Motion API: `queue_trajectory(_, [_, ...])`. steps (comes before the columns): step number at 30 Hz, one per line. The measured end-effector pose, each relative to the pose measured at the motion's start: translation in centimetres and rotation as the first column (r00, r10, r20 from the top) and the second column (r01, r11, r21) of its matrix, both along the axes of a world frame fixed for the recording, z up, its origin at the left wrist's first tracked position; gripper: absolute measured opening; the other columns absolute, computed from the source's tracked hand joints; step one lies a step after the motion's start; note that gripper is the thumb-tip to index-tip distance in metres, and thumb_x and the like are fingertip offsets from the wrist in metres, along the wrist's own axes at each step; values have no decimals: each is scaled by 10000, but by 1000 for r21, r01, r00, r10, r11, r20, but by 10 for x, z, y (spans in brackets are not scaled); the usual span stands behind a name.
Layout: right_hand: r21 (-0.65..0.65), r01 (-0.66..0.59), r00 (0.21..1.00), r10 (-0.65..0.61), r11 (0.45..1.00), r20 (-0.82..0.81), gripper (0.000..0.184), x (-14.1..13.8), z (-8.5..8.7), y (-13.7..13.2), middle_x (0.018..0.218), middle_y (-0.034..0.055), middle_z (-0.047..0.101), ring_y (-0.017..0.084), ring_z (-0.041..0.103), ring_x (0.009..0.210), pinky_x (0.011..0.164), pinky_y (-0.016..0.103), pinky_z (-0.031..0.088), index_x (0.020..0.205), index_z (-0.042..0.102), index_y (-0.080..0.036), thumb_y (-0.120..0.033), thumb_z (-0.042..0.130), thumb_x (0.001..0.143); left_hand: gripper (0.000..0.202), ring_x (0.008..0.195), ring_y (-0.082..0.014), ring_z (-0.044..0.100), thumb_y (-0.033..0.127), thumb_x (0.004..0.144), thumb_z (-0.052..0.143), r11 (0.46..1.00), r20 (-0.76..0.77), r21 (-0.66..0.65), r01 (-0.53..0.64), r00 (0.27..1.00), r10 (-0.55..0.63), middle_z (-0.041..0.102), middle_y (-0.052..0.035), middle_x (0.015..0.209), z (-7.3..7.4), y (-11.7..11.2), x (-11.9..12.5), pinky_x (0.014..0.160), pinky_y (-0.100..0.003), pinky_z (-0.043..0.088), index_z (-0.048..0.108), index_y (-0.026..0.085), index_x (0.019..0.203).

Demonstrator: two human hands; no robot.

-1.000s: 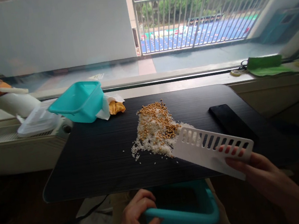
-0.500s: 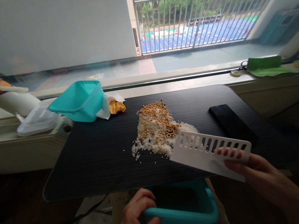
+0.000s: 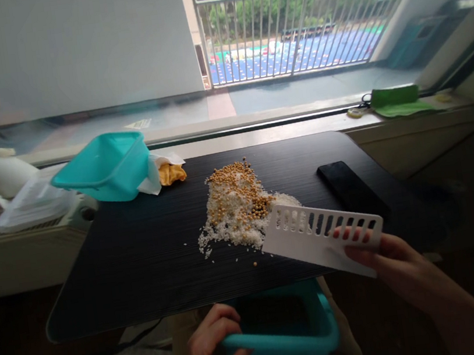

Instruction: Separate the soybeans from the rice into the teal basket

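Note:
A pile of white rice mixed with yellow beans [image 3: 238,208] lies on the black table [image 3: 151,254]. My right hand [image 3: 390,262] grips a white slotted plastic scraper [image 3: 315,234] whose left end rests against the pile's right side. Below the table's front edge, my left hand [image 3: 208,352] holds the rim of a teal plastic bin [image 3: 290,340], fingers curled round its left corner. One loose bean lies in front of the pile.
A second teal bin [image 3: 105,166] sits tilted at the table's back left, beside a clear lid [image 3: 32,200] and an orange item on white paper [image 3: 170,172]. A black phone [image 3: 348,188] lies at the right. A green cloth [image 3: 398,101] rests on the window sill.
The scraper has edged a little left and toward me along the pile, and a bean has rolled out in front. My view has shifted slightly right. My left hand stays on the bin.

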State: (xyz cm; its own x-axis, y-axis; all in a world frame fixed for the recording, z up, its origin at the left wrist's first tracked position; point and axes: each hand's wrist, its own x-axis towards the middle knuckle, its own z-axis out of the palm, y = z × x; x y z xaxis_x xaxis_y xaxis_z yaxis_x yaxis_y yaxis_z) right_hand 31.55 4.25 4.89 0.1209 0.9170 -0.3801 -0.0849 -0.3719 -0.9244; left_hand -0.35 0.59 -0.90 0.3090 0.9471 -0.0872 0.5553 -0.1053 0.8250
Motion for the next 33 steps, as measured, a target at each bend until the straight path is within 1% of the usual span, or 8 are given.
queue_trajectory(6, [-17,-70,997,70,997,-20,331,-1,-6,-7,1041,67,773,347,681,1027,963,501,478,944,795,-273,-464,807,674,104,794,-151,695,111,698,632,999,11,43,-2,1000,1,673,-2,893,-5,2,-1,715,-146,521,662,208,676])
queue_trajectory(12, [14,50,999,-50,999,5,314,8,-15,-6,1038,68,774,349,678,1039,989,494,458,934,796,-284,-448,815,666,158,800,-145,696,52,659,604,999,9,1,-36,999,36,675,-2,874,4,1,7,720,-141,512,656,201,647])
queue_trajectory(15, [26,-33,999,33,999,-9,304,2,-15,-4,1049,71,771,349,673,1050,967,475,483,933,798,-287,-444,810,673,165,806,-148,699,45,658,603,998,21,5,-55,998,55,677,-6,872,5,1,5,717,-144,514,661,199,651])
queue_trajectory(19, [62,-178,983,181,982,-32,272,-23,-19,2,1053,66,770,320,678,1040,950,441,502,952,792,-268,-438,762,743,120,786,-151,696,81,674,645,995,4,19,-98,995,98,678,-5,861,3,-2,-17,697,-144,526,653,198,652])
queue_trajectory(25, [161,-412,903,426,897,-61,260,-68,-31,17,1086,48,756,256,662,1059,964,370,481,1043,761,-255,-402,669,849,60,741,-168,706,157,688,696,971,-55,152,-186,979,196,701,-24,816,4,-6,-52,663,-156,546,685,197,645])
queue_trajectory(30, [150,-628,777,624,763,80,265,-64,-19,8,999,51,745,205,682,889,790,274,540,1052,750,-228,-379,582,912,81,729,-161,713,179,726,688,965,-12,199,-169,985,174,704,-32,803,2,-6,-51,659,-154,545,675,192,647])
queue_trajectory(31, [142,-624,781,616,768,100,263,-60,-16,5,1006,53,743,207,680,893,793,274,538,1051,750,-230,-375,580,914,86,738,-161,712,178,729,688,969,-13,188,-157,987,163,702,-32,813,1,-6,-49,667,-155,544,668,192,647])
queue_trajectory(33, [131,-457,889,451,880,77,240,-51,-13,0,1061,40,752,223,683,958,854,285,529,1037,758,-264,-392,636,874,88,764,-161,706,143,718,679,979,-32,151,-135,989,142,694,-27,833,0,-6,-44,693,-159,540,656,194,651])
